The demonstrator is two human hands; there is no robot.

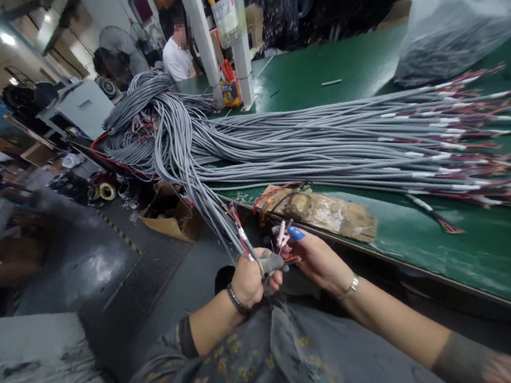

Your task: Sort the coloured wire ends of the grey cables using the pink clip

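My left hand (250, 280) is closed around the ends of several grey cables (222, 219), with a greyish cover on its thumb. Thin coloured wires (292, 260) fan out beyond its fingers. Close beside it, my right hand (318, 262) has its fingers curled in at these wires, and a blue cover (296, 233) wraps one fingertip. A small pale pink piece (282, 235) stands up between the hands; its kind is unclear. The right fingertips are partly hidden, so what exactly they pinch cannot be made out.
A long bundle of grey cables (314, 142) with stripped ends lies along the green table (473, 266). A worn wooden board (344, 215) sits at its near edge. At the back stand a white post (241, 53) and a plastic bag (465, 17). A person (177, 56) sits beyond.
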